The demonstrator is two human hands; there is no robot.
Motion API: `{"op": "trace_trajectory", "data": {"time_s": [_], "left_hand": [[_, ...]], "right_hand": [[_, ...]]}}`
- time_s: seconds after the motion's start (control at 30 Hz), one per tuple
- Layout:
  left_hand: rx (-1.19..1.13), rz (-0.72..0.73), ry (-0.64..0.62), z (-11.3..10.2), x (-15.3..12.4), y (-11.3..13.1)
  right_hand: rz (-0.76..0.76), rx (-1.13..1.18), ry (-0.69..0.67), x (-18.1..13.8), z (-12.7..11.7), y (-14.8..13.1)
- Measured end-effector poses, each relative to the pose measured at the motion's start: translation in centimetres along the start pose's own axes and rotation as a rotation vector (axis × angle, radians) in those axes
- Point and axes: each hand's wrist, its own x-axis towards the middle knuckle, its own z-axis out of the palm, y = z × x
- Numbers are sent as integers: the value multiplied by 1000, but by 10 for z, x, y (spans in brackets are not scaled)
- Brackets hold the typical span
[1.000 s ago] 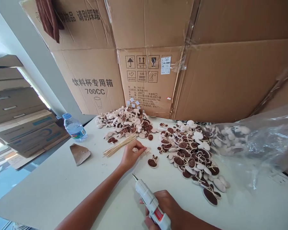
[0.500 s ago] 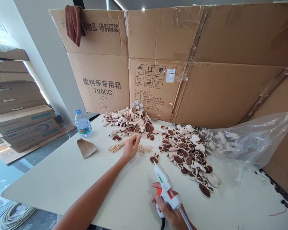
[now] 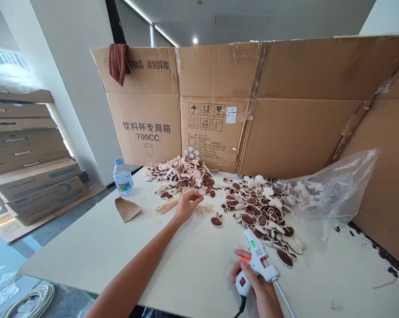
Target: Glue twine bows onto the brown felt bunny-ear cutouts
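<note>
My right hand [image 3: 257, 282] is wrapped round a white hot glue gun [image 3: 256, 251] with an orange trigger, a glue stick and a black cord at its back. Its nozzle points away from me, left of a big pile of brown-and-white plush pieces [image 3: 262, 212] tied with cream string bows. Farther left, my left hand [image 3: 187, 205] pinches its fingertips together above loose short cream strings [image 3: 204, 210]; whatever lies between them is too small to make out. Beside this hand lies a bundle of long cream strings [image 3: 166, 206]. One bow-tied brown piece [image 3: 216, 220] rests alone between my hands.
A second plush pile [image 3: 179, 172] lies at the back. A water bottle [image 3: 123, 179] and a cardboard scrap [image 3: 127, 209] are on the left of the white table [image 3: 119, 256]. Clear plastic bag [image 3: 345, 194] at right holds white pieces. Cardboard walls [image 3: 215, 75] stand behind.
The glue gun in my right hand has drawn back from the lone brown piece, to the right. My left hand has turned, its fingertips now over the short strings. The camera view has tilted upward.
</note>
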Motion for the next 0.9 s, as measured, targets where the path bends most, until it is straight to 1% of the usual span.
{"op": "trace_trajectory", "data": {"time_s": [0.13, 0.27, 0.47, 0.6, 0.8, 0.9], "left_hand": [[18, 56, 32, -4, 3, 1], [51, 121, 62, -8, 6, 2], [130, 113, 61, -7, 1, -3], [229, 119, 31, -4, -3, -4], [193, 159, 28, -2, -5, 4], [169, 154, 38, -1, -6, 7]], "right_hand": [[6, 35, -56, 4, 3, 4], [-6, 66, -60, 7, 3, 9], [-9, 159, -42, 12, 3, 8], [13, 143, -47, 10, 2, 5], [53, 109, -22, 8, 4, 4], [47, 99, -35, 9, 4, 4]]}}
